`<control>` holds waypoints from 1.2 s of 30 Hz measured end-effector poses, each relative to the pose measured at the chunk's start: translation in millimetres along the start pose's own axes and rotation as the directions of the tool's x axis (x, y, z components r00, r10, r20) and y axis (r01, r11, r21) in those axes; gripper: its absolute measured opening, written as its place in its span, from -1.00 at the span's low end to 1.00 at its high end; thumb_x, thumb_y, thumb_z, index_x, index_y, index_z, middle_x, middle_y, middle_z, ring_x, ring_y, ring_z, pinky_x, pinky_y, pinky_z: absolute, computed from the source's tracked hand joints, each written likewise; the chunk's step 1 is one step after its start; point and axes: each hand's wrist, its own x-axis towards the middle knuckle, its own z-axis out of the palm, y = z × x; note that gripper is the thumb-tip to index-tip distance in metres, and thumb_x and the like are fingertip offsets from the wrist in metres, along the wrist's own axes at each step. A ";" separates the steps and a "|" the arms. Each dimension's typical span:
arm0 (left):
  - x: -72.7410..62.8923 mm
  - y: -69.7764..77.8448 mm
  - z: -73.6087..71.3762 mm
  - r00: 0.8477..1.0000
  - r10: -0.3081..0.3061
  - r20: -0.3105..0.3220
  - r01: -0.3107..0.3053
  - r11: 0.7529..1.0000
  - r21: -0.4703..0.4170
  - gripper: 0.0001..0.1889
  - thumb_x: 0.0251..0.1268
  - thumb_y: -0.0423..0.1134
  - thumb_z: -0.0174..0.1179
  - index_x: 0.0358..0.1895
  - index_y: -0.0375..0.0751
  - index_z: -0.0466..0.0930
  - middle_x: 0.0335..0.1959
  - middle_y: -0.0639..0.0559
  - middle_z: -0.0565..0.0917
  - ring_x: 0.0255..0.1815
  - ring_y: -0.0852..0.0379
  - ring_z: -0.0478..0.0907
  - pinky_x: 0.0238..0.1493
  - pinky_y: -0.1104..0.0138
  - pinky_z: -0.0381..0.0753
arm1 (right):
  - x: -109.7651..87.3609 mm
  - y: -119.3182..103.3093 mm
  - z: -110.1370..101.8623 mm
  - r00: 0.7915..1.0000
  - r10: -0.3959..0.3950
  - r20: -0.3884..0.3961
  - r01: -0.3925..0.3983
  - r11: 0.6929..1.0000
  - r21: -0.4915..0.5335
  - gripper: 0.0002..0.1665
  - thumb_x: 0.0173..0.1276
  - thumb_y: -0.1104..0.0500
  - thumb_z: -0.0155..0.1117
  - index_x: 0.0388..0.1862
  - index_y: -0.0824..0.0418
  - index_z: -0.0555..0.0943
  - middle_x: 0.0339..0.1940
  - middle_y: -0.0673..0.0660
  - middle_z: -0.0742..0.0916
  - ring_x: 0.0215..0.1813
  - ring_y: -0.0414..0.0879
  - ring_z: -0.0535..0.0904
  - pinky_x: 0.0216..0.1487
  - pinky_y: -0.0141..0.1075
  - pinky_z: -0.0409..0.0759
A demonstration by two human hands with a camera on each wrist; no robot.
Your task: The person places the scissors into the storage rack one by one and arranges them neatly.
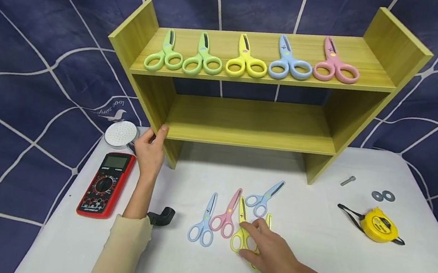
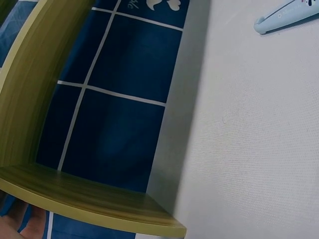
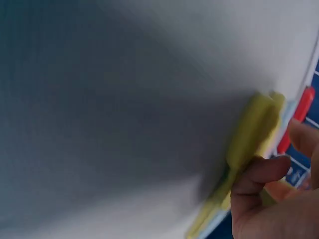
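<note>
At the lower left of a wooden shelf, my left hand grips the side panel, thumb in front; only fingertips show low in the left wrist view. My right hand lies over two yellow scissors, the left pair and a right pair largely hidden beneath it. A gap shows between thumb and index finger; in the right wrist view the fingers are close against blurred yellow scissors. Nearby lie pink scissors, blue scissors and another blue pair.
On the top board lie several scissors: green, another green, yellow, blue and pink. Around stand a multimeter, shower head, black pipe-shaped piece, tape measure, bolt and washers.
</note>
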 end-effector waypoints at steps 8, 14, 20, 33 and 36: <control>0.9 -1.4 -2.3 1.000 -0.015 0.009 0.015 1.000 -0.009 -0.78 0.32 -0.38 0.25 -0.20 -0.57 0.69 -0.33 -0.10 0.72 -0.39 0.32 0.55 -0.32 0.45 0.50 | 4.9 0.7 4.6 0.987 0.004 0.158 0.014 0.994 -0.110 -0.46 0.17 0.23 0.46 0.16 0.03 0.61 -0.29 -0.08 0.37 -0.53 -0.33 0.25 -0.62 -0.48 0.26; 0.3 -0.4 -2.5 1.000 -0.011 0.008 0.012 1.000 -0.014 -0.80 0.32 -0.39 0.25 -0.21 -0.57 0.70 -0.34 -0.09 0.71 -0.40 0.31 0.54 -0.31 0.45 0.50 | 11.7 -1.1 -2.0 0.960 0.028 0.278 -0.003 0.996 -0.089 -0.49 0.14 0.20 0.48 0.10 0.05 0.58 -0.34 -0.07 0.47 -0.51 -0.30 0.28 -0.57 -0.44 0.30; -1.4 2.2 -1.6 1.000 -0.024 0.002 0.024 1.000 -0.012 -0.83 0.31 -0.40 0.25 -0.26 -0.51 0.72 -0.30 -0.26 0.72 -0.40 0.30 0.55 -0.32 0.45 0.51 | 12.7 -1.6 -4.4 0.944 -0.013 0.329 0.033 0.998 -0.055 -0.51 0.09 0.20 0.48 0.02 0.09 0.55 -0.29 -0.10 0.52 -0.43 -0.30 0.33 -0.46 -0.44 0.36; -1.6 2.7 -0.6 0.999 -0.034 -0.003 0.034 0.999 -0.010 -0.78 0.32 -0.39 0.23 -0.25 -0.61 0.67 -0.27 -0.31 0.70 -0.37 0.30 0.55 -0.28 0.44 0.51 | 36.7 -22.7 -25.8 0.933 -0.353 -0.069 0.345 0.933 -0.103 -0.47 0.05 0.25 0.39 0.07 0.07 0.58 -0.27 -0.09 0.46 -0.51 -0.39 0.24 -0.57 -0.63 0.19; -2.0 2.3 -0.7 0.999 -0.033 0.001 0.033 0.999 -0.009 -0.77 0.33 -0.39 0.23 -0.25 -0.61 0.67 -0.25 -0.34 0.70 -0.36 0.30 0.55 -0.27 0.44 0.51 | 54.4 -26.7 -44.0 0.911 -0.378 -0.166 0.360 0.924 -0.131 -0.51 0.09 0.26 0.36 0.07 0.09 0.58 -0.24 -0.04 0.48 -0.52 -0.36 0.28 -0.59 -0.59 0.23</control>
